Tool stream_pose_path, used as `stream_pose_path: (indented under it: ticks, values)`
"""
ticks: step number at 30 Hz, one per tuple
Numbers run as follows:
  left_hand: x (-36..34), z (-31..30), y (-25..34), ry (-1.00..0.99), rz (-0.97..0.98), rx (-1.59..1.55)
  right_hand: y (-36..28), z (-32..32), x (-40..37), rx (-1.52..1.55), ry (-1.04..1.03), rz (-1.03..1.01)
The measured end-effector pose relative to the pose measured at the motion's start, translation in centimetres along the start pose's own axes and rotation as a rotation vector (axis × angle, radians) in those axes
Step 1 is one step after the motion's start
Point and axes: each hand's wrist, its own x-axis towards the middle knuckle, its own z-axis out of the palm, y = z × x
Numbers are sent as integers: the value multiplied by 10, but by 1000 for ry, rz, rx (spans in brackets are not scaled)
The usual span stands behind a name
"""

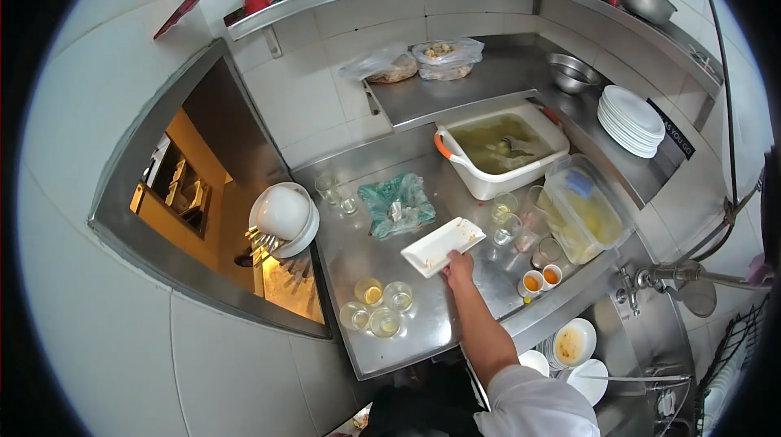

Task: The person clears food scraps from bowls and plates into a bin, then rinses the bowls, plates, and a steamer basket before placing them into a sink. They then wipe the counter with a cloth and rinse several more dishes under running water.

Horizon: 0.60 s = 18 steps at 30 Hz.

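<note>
My right hand point(460, 266) grips the near edge of a white rectangular dish point(439, 247) over the steel counter. Small brown food bits lie on the dish, which is slightly tilted. Just beyond it sits an open green plastic bag point(396, 205) with something pale in it. To the right stand clear glasses point(506, 230) and two small white cups point(532, 282) with orange contents. Several glasses with a little yellowish liquid, one of them a tumbler point(385, 323), are grouped at the front left. My left hand is out of view.
A white tub point(480, 185) of murky liquid and a clear plastic container point(582, 209) stand at the back right. Stacked white bowls point(285, 213) with cutlery sit by the hatch. Dirty bowls point(572, 343) lie in the sink; a plate stack point(630, 124) rests on the side shelf.
</note>
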Motion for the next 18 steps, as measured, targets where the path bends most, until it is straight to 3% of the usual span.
stream_pose_path:
  ticks: [4,6,8,10,12,14,18]
  values:
    - [4,-1,6,-12,10,18,-68,-21,-76,-60,-136,-6]
    - [6,-1,8,-20,16,31,-111,-22,-83,107,-338,-111]
    - [10,-1,11,-26,29,40,-192,10,-128,146,-321,-271]
    - [12,-1,14,-25,41,42,-239,15,-105,108,-337,-445]
    - [14,1,15,-24,58,51,-296,31,-100,114,-229,-494]
    - [14,3,16,-20,71,52,-345,46,-86,217,-265,-491]
    - [19,-3,23,-16,88,64,-403,57,-60,-90,-199,-584]
